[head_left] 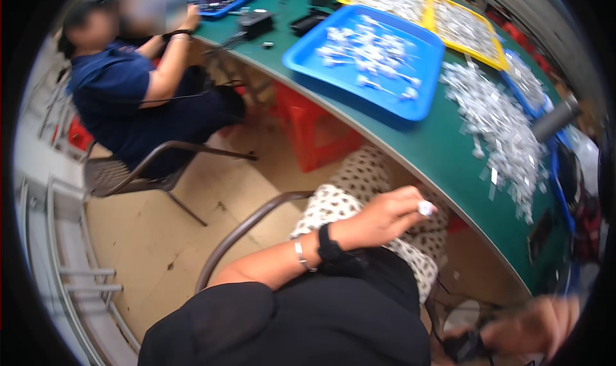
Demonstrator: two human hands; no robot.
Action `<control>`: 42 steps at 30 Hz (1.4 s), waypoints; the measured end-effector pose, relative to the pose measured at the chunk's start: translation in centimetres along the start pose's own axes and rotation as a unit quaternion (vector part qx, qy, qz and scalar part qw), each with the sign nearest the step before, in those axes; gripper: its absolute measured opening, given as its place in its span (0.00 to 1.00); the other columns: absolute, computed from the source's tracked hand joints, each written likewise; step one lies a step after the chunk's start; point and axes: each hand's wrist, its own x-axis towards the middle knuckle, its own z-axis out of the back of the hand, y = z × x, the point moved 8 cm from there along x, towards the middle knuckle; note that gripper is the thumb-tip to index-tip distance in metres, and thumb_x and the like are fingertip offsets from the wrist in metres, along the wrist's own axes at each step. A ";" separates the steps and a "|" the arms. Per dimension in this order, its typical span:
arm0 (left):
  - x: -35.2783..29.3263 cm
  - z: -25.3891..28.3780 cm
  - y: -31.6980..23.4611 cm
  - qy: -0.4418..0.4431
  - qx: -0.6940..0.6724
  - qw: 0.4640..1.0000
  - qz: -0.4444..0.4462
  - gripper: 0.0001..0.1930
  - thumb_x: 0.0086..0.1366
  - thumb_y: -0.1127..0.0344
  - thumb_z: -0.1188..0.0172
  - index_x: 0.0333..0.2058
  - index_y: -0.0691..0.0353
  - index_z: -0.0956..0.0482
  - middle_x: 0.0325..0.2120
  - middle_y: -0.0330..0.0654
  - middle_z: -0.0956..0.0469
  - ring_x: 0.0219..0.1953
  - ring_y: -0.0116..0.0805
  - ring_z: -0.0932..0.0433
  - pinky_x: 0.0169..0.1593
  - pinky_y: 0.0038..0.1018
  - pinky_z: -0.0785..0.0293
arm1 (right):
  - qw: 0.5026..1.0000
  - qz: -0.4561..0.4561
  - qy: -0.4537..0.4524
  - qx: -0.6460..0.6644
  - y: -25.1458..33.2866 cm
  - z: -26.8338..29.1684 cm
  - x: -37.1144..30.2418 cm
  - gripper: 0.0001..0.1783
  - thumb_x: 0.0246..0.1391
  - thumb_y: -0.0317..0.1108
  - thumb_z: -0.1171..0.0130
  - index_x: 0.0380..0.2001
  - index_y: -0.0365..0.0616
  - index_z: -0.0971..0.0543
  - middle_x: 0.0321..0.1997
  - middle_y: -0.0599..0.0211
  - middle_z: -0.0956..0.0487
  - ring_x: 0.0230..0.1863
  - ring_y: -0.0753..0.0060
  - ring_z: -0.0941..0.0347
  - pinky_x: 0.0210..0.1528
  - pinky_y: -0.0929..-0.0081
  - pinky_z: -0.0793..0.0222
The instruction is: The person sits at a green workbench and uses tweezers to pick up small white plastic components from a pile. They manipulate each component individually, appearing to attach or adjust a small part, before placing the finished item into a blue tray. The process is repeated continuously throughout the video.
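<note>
Head view, looking down over the person's lap: the left hand [385, 218] is raised near the edge of a curved green tabletop [443, 148], its grip closed with the fingertips pinching a small white part [425, 207]. The wrist wears a black band and a thin silver bracelet. The right hand [532, 331] sits low at the bottom right, blurred, apparently wrapped around a dark object [465, 347] that cannot be identified; whether that grip is fully closed cannot be told. On the tabletop lie a loose heap of small white parts [500, 135], a blue tray [369, 61] holding more of them, and yellow trays [462, 29] beyond. Judging from this, handling the tiny piece well calls for a light fingertip pinch, kept steady and close to the tabletop so a dropped piece lands there rather than on the floor. A co-worker [122, 83] in a dark blue top sits on a metal chair [138, 173] at the left, arm resting on the tabletop. The small part's exact shape is too small to make out, and the lens rim cuts off the far right.
</note>
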 end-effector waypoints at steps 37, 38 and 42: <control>-0.8 -1.0 -1.3 -0.008 0.166 0.986 0.017 0.10 0.67 0.74 0.39 0.47 0.61 0.21 0.37 0.43 0.25 0.36 0.46 0.19 0.37 0.37 0.21 | 0.660 -0.244 -0.128 -0.699 -5.7 12.1 -12.0 0.06 0.63 0.22 0.36 0.42 0.33 0.18 0.41 0.59 0.15 0.40 0.70 0.19 0.43 0.75 0.23; -0.8 -1.0 -1.3 -0.007 0.166 0.986 0.015 0.10 0.67 0.74 0.39 0.47 0.61 0.21 0.37 0.43 0.25 0.36 0.46 0.19 0.37 0.37 0.21 | 0.658 -0.241 -0.126 -0.702 -5.7 12.1 -12.0 0.06 0.63 0.22 0.36 0.42 0.33 0.18 0.41 0.59 0.15 0.39 0.69 0.18 0.43 0.75 0.23; -0.7 -1.0 -1.4 -0.005 0.164 0.986 0.019 0.10 0.67 0.74 0.39 0.46 0.61 0.21 0.36 0.43 0.25 0.36 0.45 0.19 0.37 0.37 0.22 | 0.662 -0.233 -0.114 -0.703 -5.7 11.9 -11.8 0.06 0.62 0.22 0.36 0.42 0.33 0.18 0.41 0.58 0.15 0.39 0.70 0.19 0.42 0.75 0.23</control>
